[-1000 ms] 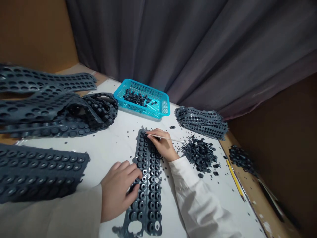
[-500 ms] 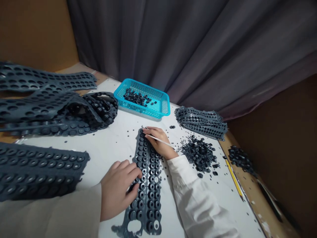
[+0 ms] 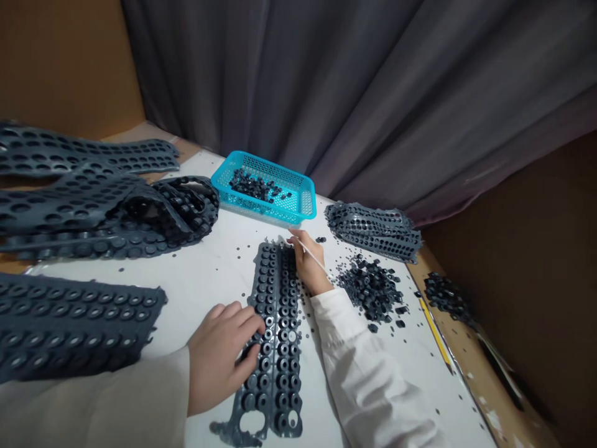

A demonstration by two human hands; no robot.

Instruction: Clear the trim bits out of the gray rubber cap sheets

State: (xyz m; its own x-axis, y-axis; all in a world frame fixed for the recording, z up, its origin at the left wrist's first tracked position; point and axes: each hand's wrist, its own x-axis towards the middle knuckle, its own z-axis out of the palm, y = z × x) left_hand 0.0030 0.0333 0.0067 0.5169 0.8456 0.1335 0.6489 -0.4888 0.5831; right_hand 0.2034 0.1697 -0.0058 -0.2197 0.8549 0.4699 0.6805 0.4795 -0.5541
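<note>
A dark grey moulded rubber sheet [image 3: 275,348] lies lengthwise before me, with rows of round ring-shaped parts and a large hole at its near left end. My left hand [image 3: 226,354] grips its left edge, fingers curled over the rings and thumb bent in alongside. At the sheet's far right corner, my right hand [image 3: 309,261] pinches a thin white stick [image 3: 311,254] that slants back over the hand. The stick's tip is hidden by the fingers, so I cannot tell whether it touches the sheet.
Behind stands a blue perforated basket [image 3: 298,218] with small black parts. A heap of black rubber parts [image 3: 373,289] lies right, below a folded punched sheet [image 3: 373,230]. More rubber sheets [image 3: 79,323] lie left. A yellow pencil [image 3: 436,336] rests by the right edge.
My right hand has moved right with the stick, from over the sheet's far left rows to its far right corner, uncovering those rows. My left hand stays in place.
</note>
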